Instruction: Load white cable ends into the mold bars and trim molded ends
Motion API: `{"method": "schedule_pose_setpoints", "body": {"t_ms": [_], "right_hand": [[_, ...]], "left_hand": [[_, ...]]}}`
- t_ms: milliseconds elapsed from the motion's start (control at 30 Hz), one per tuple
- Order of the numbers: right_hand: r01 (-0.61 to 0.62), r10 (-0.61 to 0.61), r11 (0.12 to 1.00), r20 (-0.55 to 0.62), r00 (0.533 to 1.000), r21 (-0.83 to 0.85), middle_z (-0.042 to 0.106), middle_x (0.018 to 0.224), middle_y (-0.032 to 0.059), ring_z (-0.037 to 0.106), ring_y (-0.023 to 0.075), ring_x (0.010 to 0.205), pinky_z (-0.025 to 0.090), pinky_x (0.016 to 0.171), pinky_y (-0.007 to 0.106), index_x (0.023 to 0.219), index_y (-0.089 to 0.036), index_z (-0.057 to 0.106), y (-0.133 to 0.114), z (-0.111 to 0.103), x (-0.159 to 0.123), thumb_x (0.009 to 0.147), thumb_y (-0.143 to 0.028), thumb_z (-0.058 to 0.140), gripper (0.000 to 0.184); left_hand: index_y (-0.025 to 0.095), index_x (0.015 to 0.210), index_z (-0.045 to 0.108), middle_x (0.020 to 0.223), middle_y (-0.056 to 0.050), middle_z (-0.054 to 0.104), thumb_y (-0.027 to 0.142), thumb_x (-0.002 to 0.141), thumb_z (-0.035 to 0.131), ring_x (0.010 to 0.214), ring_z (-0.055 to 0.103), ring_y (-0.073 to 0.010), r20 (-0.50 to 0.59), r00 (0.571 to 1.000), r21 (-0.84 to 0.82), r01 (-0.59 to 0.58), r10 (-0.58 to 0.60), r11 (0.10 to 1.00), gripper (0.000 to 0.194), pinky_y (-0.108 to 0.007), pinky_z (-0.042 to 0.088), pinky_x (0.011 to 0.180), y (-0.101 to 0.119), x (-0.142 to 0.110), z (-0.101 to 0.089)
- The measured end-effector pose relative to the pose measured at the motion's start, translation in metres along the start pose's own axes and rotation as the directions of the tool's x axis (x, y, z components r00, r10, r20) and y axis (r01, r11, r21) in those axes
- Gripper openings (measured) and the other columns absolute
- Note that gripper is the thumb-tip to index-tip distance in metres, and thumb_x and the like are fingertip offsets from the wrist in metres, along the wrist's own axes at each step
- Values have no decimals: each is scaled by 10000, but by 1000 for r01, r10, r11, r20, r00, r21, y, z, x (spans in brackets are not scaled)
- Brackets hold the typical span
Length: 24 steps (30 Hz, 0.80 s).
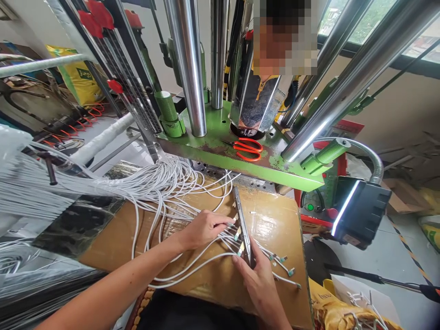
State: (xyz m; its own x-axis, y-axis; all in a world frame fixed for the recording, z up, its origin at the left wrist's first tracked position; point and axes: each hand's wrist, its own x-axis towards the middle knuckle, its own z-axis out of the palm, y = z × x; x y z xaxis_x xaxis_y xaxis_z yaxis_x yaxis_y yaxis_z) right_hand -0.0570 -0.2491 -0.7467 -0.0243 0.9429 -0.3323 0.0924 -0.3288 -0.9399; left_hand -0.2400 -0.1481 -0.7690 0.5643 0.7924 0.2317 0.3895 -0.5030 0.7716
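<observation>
My right hand (258, 276) grips the near end of a long, narrow metal bar (243, 224), which stands on edge and tilts away from me. Along the bar's left side sit several small pale connectors (238, 234) with greenish ends. My left hand (202, 230) pinches a white cable (220, 237) close to the bar, thumb and forefinger together; the tip in the pinch is partly hidden. Loose cable ends with teal plugs (291, 272) lie on the brown board (275, 229) right of the bar.
A big bundle of white cables (165, 178) spreads over the board's left side. Behind it stands a green press plate (213, 151) with orange-handled scissors (248, 147) on top and steel columns (187, 68). A lit lamp (360, 211) hangs at right. Another person (263, 96) is behind the press.
</observation>
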Motion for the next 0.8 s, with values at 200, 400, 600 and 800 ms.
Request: {"method": "schedule_pose_setpoints", "body": {"t_ms": [200, 400, 600, 800], "right_hand": [[71, -72, 992, -13, 997, -100, 641, 1188, 55, 570, 209, 1053, 437, 943, 271, 1359, -173, 488, 6, -1, 2, 860, -361, 621, 549], [84, -86, 990, -15, 996, -113, 678, 1099, 56, 604, 208, 950, 471, 900, 289, 1342, -161, 514, 4, -1, 2, 867, -331, 613, 514], [74, -76, 995, -30, 997, -65, 687, 1103, 65, 615, 216, 926, 504, 868, 304, 1353, -160, 509, 3, 0, 2, 850, -364, 634, 557], [85, -87, 995, -44, 995, -50, 671, 1166, 80, 610, 244, 1022, 485, 934, 334, 1351, -171, 520, 4, 0, 3, 836, -375, 650, 569]], "left_hand": [[158, 1099, 703, 1059, -58, 747, 96, 891, 466, 965, 708, -178, 23, 994, 31, -108, 108, 994, 321, -266, 533, 873, -4, 1, 3], [162, 979, 741, 928, -45, 764, 203, 884, 561, 838, 705, -184, -34, 985, -111, 164, -169, 980, 207, -264, 522, 781, 6, 6, 0], [139, 1064, 649, 881, -53, 715, 337, 851, 626, 824, 660, -169, -51, 883, -635, 332, -467, 697, 292, -287, 512, 797, 6, 7, -18], [177, 1107, 647, 1036, -64, 704, 331, 867, 605, 871, 636, -172, 10, 932, -379, 338, -361, 861, 289, -272, 493, 767, 15, 15, -14]]}}
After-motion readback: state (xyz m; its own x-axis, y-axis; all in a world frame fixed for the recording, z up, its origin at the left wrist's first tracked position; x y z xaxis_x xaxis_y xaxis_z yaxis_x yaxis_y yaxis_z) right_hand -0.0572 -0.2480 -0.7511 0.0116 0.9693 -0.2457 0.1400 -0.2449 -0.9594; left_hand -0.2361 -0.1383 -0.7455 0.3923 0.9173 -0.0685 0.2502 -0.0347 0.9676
